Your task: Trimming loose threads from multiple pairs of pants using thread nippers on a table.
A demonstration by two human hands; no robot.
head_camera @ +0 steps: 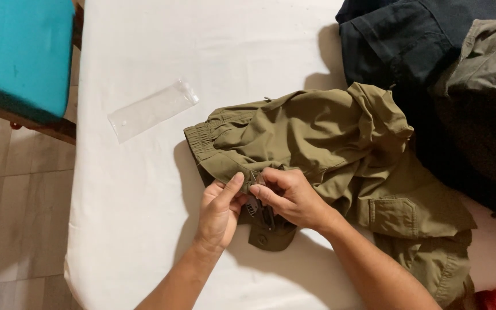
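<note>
A crumpled pair of olive-green cloth cargo trousers (pixel 328 143) lies across the middle of the white cloth-covered table (pixel 133 229), its elastic waistband toward nine o'clock and its pocketed legs trailing off toward four o'clock. Both hands meet at the waistband's lower edge, near the six o'clock side of the garment. The left hand (pixel 220 209) has its thumb pressed along the fabric edge with the fingers curled under it, closed on the cloth. The right hand (pixel 291 198) pinches the same edge between thumb and forefinger, right beside the left thumb, and a small dark ridged piece, apparently a tag or fastener, shows just below the fingers; what it is exactly cannot be told. The work looks to be at the fly or waist closure, fine fingertip handling of a small part against the fabric; the next move would seem to call for a steady hold by one hand while the other works the small piece. A clear flat plastic sleeve (pixel 151 110) lies at ten o'clock, well apart. Dark navy and grey-olive garments (pixel 431 51) are heaped at two o'clock.
</note>
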